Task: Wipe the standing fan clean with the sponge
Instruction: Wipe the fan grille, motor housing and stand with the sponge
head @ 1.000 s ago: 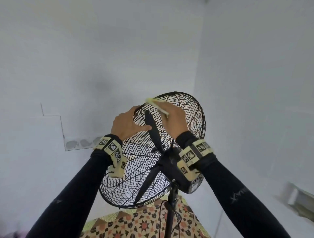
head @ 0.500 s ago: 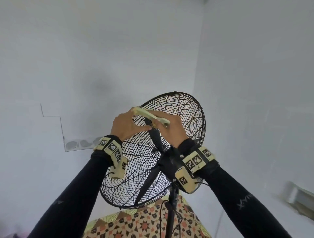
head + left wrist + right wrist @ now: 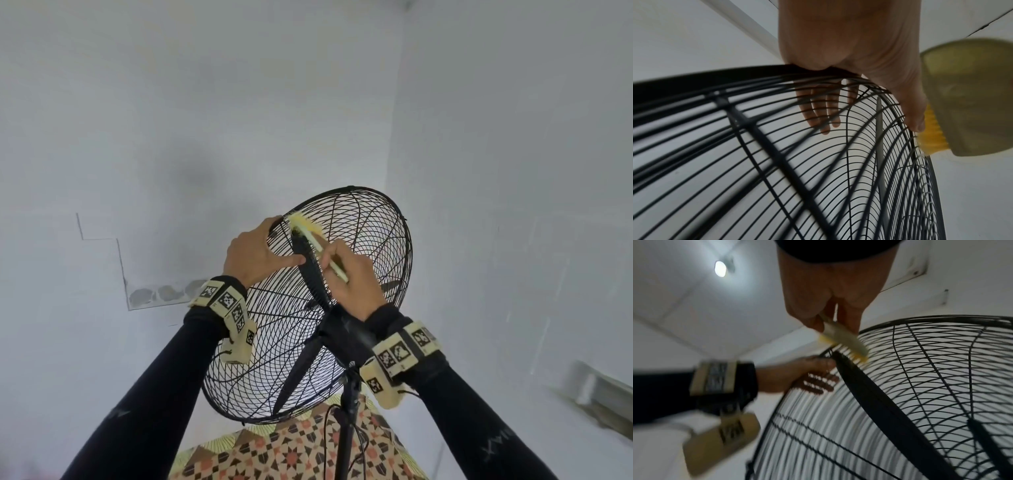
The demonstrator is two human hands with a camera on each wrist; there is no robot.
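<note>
The black standing fan's wire cage [image 3: 371, 219] is tilted back towards me, seen from behind. My left hand [image 3: 251, 255] grips its upper left rim, fingers over the front of the grille [image 3: 818, 110] and thumb on the rear wires. My right hand [image 3: 352, 277] pinches a flat pale-green sponge scrubber with yellow bristles [image 3: 310, 233]. Its bristled end [image 3: 844, 342] presses on the rear wires at the top rim, just beside my left thumb [image 3: 914, 116]. A black blade [image 3: 879, 402] runs under the wires there.
The motor housing [image 3: 346, 335] sits below my right wrist, on a black pole [image 3: 346, 428] with a cable. A patterned mat [image 3: 291, 448] lies under the stand. White walls meet in a corner behind the fan. A low pale fixture [image 3: 596, 387] is at the right.
The right hand has swept the sponge scrubber along the top rear wires, so its bristled end now points up-left at the rim. The left hand kept its grip.
</note>
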